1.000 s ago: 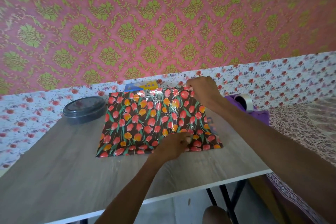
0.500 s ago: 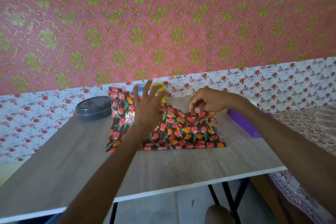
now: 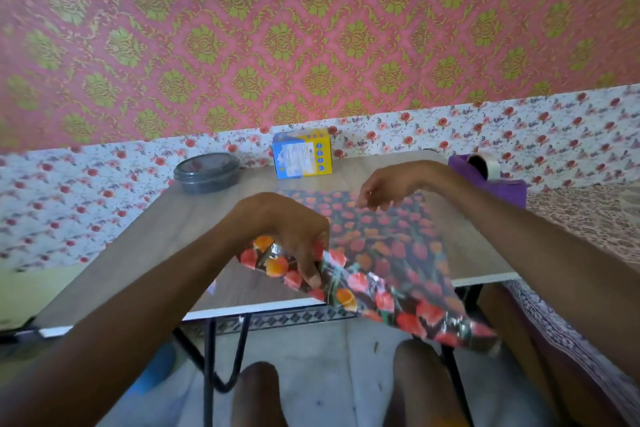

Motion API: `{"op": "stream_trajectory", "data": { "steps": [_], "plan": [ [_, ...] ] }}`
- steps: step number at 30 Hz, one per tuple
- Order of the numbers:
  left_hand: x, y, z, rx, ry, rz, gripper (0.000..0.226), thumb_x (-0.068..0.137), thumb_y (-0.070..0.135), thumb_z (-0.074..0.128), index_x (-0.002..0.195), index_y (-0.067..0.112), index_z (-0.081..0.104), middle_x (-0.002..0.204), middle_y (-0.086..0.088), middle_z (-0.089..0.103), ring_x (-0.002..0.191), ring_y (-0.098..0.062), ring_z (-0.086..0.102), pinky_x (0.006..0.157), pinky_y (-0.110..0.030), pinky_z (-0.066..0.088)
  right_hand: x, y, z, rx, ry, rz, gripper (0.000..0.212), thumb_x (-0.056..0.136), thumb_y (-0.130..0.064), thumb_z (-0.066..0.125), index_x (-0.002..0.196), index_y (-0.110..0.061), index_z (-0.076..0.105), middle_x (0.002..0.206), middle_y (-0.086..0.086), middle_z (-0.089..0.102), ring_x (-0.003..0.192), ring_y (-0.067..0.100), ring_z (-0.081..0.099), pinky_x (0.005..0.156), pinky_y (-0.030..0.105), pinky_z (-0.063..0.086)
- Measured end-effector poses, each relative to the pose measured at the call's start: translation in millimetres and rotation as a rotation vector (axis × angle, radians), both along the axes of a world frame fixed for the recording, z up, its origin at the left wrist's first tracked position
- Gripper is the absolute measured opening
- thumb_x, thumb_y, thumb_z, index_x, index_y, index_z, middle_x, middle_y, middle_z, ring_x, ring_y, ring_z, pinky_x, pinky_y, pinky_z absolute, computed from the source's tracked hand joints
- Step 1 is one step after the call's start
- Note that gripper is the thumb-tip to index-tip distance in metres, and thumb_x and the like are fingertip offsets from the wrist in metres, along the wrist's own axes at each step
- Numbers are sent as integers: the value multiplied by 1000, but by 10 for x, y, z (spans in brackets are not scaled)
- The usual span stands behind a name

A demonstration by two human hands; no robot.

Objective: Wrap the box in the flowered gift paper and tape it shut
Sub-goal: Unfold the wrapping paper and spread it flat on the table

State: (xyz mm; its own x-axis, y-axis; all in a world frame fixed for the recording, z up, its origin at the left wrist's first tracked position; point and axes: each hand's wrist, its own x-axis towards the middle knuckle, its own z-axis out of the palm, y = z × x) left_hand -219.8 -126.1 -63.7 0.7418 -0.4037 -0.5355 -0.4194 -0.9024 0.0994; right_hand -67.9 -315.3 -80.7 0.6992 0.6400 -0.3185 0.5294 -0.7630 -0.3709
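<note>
Pinching gift paper (image 3: 381, 291), left fingers (image 3: 310, 270) seemingly wrap its edge.

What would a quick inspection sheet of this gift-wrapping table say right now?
Surface: grey wood-look table, flowered paper hanging over its near edge.
Job's things: blue and yellow box stands unwrapped at the far edge, apart from the paper; tape roll on a purple holder, far right.
Clutter: dark round lidded tub, far left.
Hands: left hand grips the paper's near edge, raised off the table; right hand hovers above the paper, holding nothing.
Cables: nothing seen.
Surroundings: pink and green wallpaper, flowered band below; patterned cloth at right.
</note>
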Motion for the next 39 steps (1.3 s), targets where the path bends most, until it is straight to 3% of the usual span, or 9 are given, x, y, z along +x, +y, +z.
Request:
{"op": "stream_trajectory", "data": {
  "steps": [5,9,13,16,19,23,26,32,39],
  "plan": [
    [-8,99,-65,-126,163,30,21,89,25,71,92,4,72,65,9,59,61,-6,49,63,-19,44,106,265,-510,-262,-151,78,14,99,-33,49,99,-27,62,111,2,60,98,23,58,95,43,50],
    [141,297,-57,-497,501,164,37,101,22,49,134,7,53,129,-6,64,116,-23,62,95,-47,52,265,317,-811,-129,-312,-32,29,100,-23,44,108,-3,63,123,16,61,114,32,57,94,37,45],
    [633,446,-239,-714,60,352,37,100,29,53,125,3,60,122,-11,68,110,-17,66,99,-36,52,500,315,-1007,35,-411,-265,33,96,-21,48,126,-10,58,128,17,57,119,33,54,95,37,44],
    [1115,576,-563,-594,-431,407,22,95,21,62,111,8,70,116,-6,70,93,-8,61,73,1,40,699,340,-1146,54,-447,-315,31,90,-16,53,120,-10,58,121,14,57,113,33,56,91,38,47],
    [1529,717,-902,-520,-596,448,20,92,13,63,109,6,70,116,-7,69,101,-17,61,71,-6,34,891,398,-1208,111,-557,-359,23,84,-10,57,106,-8,63,111,14,62,106,35,58,87,40,51],
    [2010,911,-1184,-365,-548,462,38,97,22,57,132,6,55,136,-14,56,126,-30,51,101,-30,35,1179,493,-1254,120,-602,-393,29,87,-17,53,114,-12,63,118,12,58,111,35,51,93,43,46],
    [2292,986,-1272,-330,-466,446,48,98,25,54,142,8,44,145,-13,46,133,-29,45,110,-35,32,1394,566,-1337,156,-583,-435,32,87,-25,54,117,-16,62,118,9,57,114,33,49,96,42,39],
    [2719,940,-1372,-278,-547,387,45,89,25,58,133,28,54,129,-9,48,123,-30,45,101,-48,39,1553,633,-1436,237,-575,-439,21,83,-26,61,101,-15,64,107,9,63,101,32,58,90,41,44],
    [2735,787,-1290,-130,-545,401,26,93,19,53,119,21,55,128,-7,53,123,-29,42,98,-41,29,1435,595,-1445,422,-572,-355,18,81,-15,66,98,-8,63,97,15,60,89,34,60,79,38,49]
  ]
}}
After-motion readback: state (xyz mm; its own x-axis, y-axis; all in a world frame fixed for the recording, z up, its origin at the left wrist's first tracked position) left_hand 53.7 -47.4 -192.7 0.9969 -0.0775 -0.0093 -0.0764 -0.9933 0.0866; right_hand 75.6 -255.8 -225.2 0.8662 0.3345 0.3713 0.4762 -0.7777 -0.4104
